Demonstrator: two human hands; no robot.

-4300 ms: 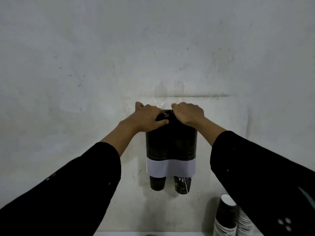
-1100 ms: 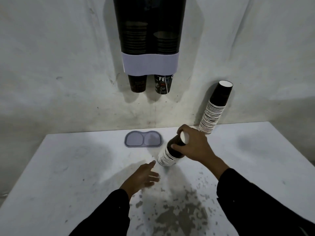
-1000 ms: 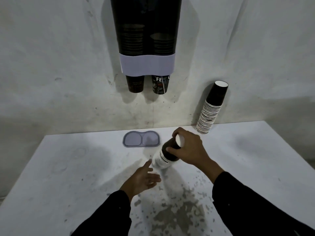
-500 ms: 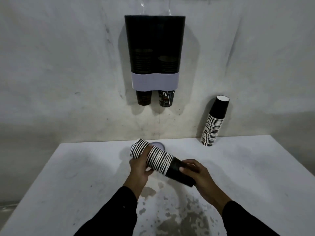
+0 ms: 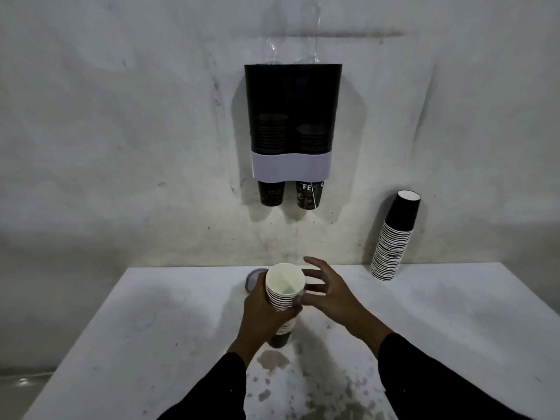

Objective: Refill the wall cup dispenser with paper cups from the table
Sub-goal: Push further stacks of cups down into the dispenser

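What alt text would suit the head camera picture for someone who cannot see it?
A person's left hand grips an upright stack of paper cups over a white table, the open right hand beside it. A black wall cup dispenser hangs above.

Grey lid point(image 5: 252, 277) on table, stains point(image 5: 272, 360) nearby.

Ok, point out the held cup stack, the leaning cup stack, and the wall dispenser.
held cup stack point(image 5: 285, 282): head view, inside of the top cup.
leaning cup stack point(image 5: 391, 253): head view, striped rims mid-stack.
wall dispenser point(image 5: 292, 92): head view, dark upper front.
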